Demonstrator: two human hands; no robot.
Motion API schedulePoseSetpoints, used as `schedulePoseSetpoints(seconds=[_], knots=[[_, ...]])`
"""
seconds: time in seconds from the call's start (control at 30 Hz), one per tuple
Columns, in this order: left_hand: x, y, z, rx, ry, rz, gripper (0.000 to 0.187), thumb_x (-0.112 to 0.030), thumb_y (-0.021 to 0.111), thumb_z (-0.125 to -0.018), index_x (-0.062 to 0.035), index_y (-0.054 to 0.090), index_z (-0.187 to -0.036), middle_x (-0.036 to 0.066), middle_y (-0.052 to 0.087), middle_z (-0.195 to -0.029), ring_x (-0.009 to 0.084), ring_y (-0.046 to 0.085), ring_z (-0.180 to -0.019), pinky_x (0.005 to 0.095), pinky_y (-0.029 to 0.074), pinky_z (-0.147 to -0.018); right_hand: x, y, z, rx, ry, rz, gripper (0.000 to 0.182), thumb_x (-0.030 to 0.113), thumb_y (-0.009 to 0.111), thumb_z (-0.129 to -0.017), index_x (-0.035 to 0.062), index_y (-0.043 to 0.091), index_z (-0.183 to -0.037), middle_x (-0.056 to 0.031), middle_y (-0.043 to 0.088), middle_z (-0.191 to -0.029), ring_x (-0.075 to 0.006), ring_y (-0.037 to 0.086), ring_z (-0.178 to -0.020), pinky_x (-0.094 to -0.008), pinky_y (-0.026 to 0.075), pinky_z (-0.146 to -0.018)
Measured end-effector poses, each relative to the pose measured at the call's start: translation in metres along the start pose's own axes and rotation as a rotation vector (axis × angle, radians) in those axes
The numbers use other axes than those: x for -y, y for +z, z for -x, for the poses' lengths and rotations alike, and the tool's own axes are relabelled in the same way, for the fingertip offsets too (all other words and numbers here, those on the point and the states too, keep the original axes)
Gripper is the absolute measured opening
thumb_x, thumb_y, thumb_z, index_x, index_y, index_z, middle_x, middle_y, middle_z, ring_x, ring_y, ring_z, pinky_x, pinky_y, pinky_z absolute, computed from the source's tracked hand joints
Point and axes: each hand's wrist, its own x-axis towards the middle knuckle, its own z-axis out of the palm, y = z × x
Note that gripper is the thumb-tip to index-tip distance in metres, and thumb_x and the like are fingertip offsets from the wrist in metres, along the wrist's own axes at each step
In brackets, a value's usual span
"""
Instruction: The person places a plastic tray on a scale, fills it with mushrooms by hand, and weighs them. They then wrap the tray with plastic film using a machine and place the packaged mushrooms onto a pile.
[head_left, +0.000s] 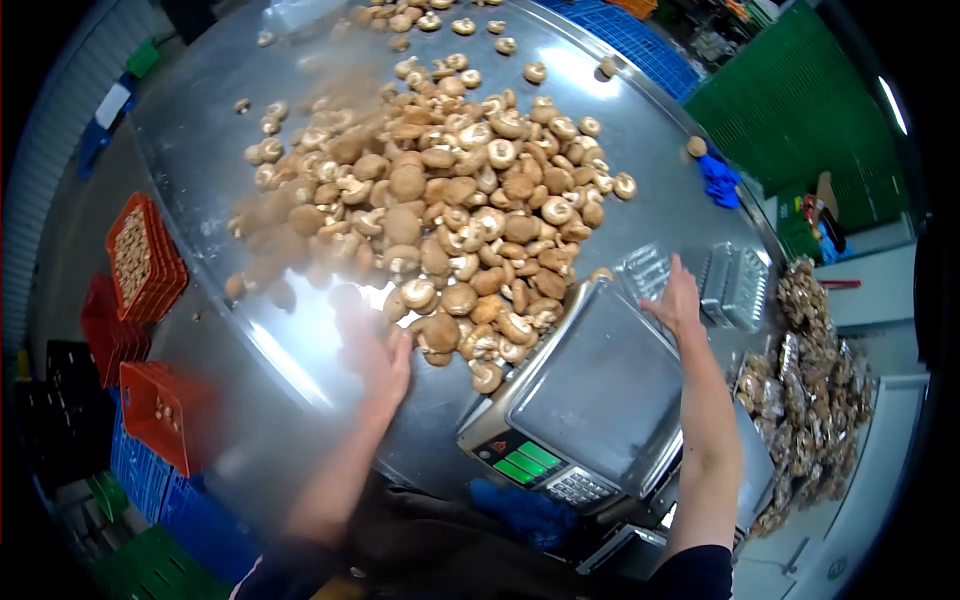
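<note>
My left hand [378,358] is at the near edge of a large pile of brown-capped mushrooms [450,190] on a metal table. Haze smears its fingers, but the thumb stands apart from them, beside the nearest mushrooms. My right hand [678,303] reaches past a scale [600,375], its fingers stretched out and thumb spread. Right by its fingertips lies a clear plastic tray [643,268], and a stack of similar clear trays [735,287] is just to the right. The scale's metal plate is bare, and its green display [527,462] faces me.
Bagged mushrooms [810,420] are heaped at the right. Orange crates [150,262], some holding mushrooms, stand left of the table [290,440]. A blue glove [720,180] lies near the far right rim. Blue cloth [525,512] sits below the scale. A green crate wall [800,110] rises behind.
</note>
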Motion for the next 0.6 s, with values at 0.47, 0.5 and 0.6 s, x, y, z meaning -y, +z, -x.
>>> schedulePoseSetpoints(seconds=[0.47, 0.5, 0.6], knots=[[-0.073, -0.111, -0.016, 0.981, -0.089, 0.527, 0.016, -0.011, 0.059, -0.089, 0.0038, 0.061, -0.096, 0.009, 0.066, -0.080, 0.0118, 0.062, -0.066, 0.0233, 0.050, -0.052, 0.235, -0.062, 0.191, 1.491, -0.455, -2.006, 0.076, 0.045, 0.052, -0.091, 0.0005, 0.022, -0.144, -0.0219, 0.049, -0.130, -0.0307, 0.048, -0.123, -0.0393, 0.039, -0.104], [-0.060, -0.118, -0.008, 0.945, -0.232, 0.585, 0.016, -0.013, 0.056, -0.091, 0.0028, 0.059, -0.092, 0.010, 0.066, -0.079, 0.0123, 0.062, -0.061, 0.0225, 0.047, -0.045, 0.240, -0.046, 0.209, 1.490, -0.274, -2.096, 0.086, 0.059, 0.048, -0.087, 0.0003, 0.022, -0.144, -0.0236, 0.046, -0.132, -0.0332, 0.046, -0.125, -0.0425, 0.036, -0.106], [-0.030, -0.136, 0.013, 0.815, -0.575, 0.464, 0.024, -0.021, 0.049, -0.096, 0.0005, 0.053, -0.085, 0.013, 0.065, -0.074, 0.0165, 0.059, -0.044, 0.0220, 0.039, -0.031, 0.247, -0.004, 0.260, 1.379, 0.342, -2.340, 0.088, 0.067, 0.036, -0.089, 0.0008, 0.020, -0.145, -0.0266, 0.046, -0.132, -0.0352, 0.049, -0.121, -0.0439, 0.040, -0.103]])
